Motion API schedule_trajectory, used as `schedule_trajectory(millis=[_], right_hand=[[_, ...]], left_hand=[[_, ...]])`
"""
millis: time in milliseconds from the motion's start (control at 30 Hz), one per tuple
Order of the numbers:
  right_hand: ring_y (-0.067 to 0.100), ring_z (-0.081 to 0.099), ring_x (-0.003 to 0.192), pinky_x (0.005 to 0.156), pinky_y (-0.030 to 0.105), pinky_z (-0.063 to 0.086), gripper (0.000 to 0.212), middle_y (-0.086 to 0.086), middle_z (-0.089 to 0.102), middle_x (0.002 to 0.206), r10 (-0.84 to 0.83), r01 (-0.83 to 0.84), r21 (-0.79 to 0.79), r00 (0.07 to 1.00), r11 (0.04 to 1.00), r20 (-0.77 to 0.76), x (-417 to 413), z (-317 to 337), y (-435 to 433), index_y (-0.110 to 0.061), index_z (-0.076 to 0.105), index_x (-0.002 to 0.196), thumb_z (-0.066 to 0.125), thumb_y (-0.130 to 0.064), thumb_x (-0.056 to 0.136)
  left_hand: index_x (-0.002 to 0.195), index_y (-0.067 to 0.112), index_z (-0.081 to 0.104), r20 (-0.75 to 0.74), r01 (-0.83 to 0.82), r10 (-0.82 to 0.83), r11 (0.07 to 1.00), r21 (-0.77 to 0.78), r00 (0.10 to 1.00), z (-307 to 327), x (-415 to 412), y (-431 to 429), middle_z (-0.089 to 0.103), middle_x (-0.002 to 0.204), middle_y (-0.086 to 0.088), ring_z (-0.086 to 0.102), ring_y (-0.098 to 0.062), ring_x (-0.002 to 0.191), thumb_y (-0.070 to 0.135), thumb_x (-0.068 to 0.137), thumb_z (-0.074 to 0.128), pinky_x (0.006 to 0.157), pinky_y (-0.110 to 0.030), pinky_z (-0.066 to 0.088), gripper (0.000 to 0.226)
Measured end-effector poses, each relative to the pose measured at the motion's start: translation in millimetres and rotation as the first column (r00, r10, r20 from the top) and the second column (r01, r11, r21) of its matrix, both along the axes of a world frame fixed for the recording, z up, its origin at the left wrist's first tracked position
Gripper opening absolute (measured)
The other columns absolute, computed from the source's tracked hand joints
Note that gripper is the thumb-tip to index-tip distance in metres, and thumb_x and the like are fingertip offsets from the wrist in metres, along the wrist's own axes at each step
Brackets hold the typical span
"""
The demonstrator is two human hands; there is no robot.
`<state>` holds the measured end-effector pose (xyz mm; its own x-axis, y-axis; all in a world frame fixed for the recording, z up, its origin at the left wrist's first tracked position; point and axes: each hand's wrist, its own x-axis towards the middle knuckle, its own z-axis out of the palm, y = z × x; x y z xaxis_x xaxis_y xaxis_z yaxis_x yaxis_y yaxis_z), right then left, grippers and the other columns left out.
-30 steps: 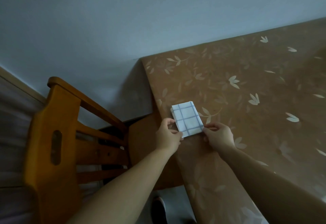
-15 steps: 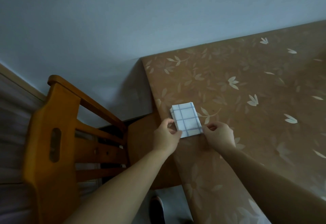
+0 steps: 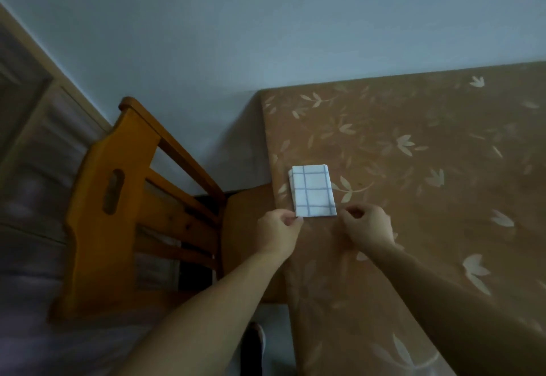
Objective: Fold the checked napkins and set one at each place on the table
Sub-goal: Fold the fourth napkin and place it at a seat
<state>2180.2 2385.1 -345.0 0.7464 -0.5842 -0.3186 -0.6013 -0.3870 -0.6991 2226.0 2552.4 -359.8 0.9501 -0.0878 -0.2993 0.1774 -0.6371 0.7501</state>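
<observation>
Napkin pinched at its near corners

Left hand (image 3: pixel 277 229) pinches the near-left corner of the folded napkin (image 3: pixel 312 190); right hand (image 3: pixel 366 227), fingers curled, touches the near-right corner. It lies flat near the table (image 3: pixel 413 168) edge by the chair (image 3: pixel 124 198). Other places unseen.

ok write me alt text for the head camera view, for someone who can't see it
A folded checked napkin lies flat near the edge of a table covered in a brown leaf-patterned tablecloth, with the person's left hand pinching its near left corner and the right hand at its near right corner. A wooden chair stands at the table's left side.
</observation>
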Motion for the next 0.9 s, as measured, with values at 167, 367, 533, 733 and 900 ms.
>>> schedule_trajectory(millis=[167, 367, 533, 733, 900], right_hand=[[0.014, 0.065, 0.082, 0.073, 0.033, 0.055, 0.019, -0.006, 0.069, 0.087, 0.04, -0.041, 0.024, 0.999, 0.999, 0.03, 3, -15, -4, -0.019, 0.074, 0.1, 0.06, -0.024, 0.09], [0.019, 0.067, 0.079, 0.072, 0.033, 0.054, 0.016, 0.0, 0.072, 0.081, 0.088, -0.088, -0.023, 0.995, 0.996, 0.036, 14, -21, -4, -0.016, 0.076, 0.093, 0.062, -0.023, 0.088], [0.018, 0.068, 0.083, 0.077, 0.033, 0.056, 0.017, 0.001, 0.074, 0.086, 0.109, -0.109, -0.016, 0.993, 0.994, 0.041, 19, -21, 3, -0.018, 0.076, 0.097, 0.063, -0.023, 0.087], [0.016, 0.066, 0.085, 0.078, 0.028, 0.052, 0.021, 0.003, 0.074, 0.097, 0.143, -0.142, -0.03, 0.989, 0.989, 0.031, 23, -17, 13, -0.014, 0.075, 0.105, 0.063, -0.021, 0.09], [0.015, 0.063, 0.082, 0.073, 0.026, 0.047, 0.02, 0.002, 0.073, 0.094, 0.137, -0.136, -0.037, 0.99, 0.99, 0.013, 26, -17, 14, -0.013, 0.075, 0.104, 0.063, -0.021, 0.089]], left_hand=[[0.109, 0.012, 0.073, 0.031, -0.095, 0.095, 0.995, 0.0, 0.995, -7, -4, -11, 0.073, 0.105, -0.003, 0.064, -0.015, 0.095, 0.026, 0.088, 0.07, 0.078, -0.02, 0.045, 0.025], [0.106, 0.014, 0.074, 0.059, -0.117, 0.115, 0.992, 0.044, 0.992, -10, -4, -13, 0.073, 0.106, -0.002, 0.065, -0.016, 0.097, 0.027, 0.089, 0.069, 0.075, -0.02, 0.044, 0.023], [0.107, 0.014, 0.073, 0.086, -0.144, 0.138, 0.988, 0.063, 0.987, -11, -6, -6, 0.073, 0.105, -0.001, 0.064, -0.012, 0.095, 0.026, 0.091, 0.067, 0.071, -0.016, 0.042, 0.021], [0.106, 0.015, 0.074, 0.097, -0.176, 0.167, 0.981, 0.083, 0.981, -13, -6, 2, 0.073, 0.104, -0.001, 0.061, -0.008, 0.089, 0.026, 0.092, 0.065, 0.07, -0.015, 0.041, 0.02], [0.105, 0.015, 0.073, 0.117, -0.162, 0.151, 0.983, 0.091, 0.982, -15, -3, 4, 0.072, 0.103, 0.001, 0.054, -0.003, 0.083, 0.025, 0.092, 0.065, 0.06, -0.006, 0.033, 0.018]])
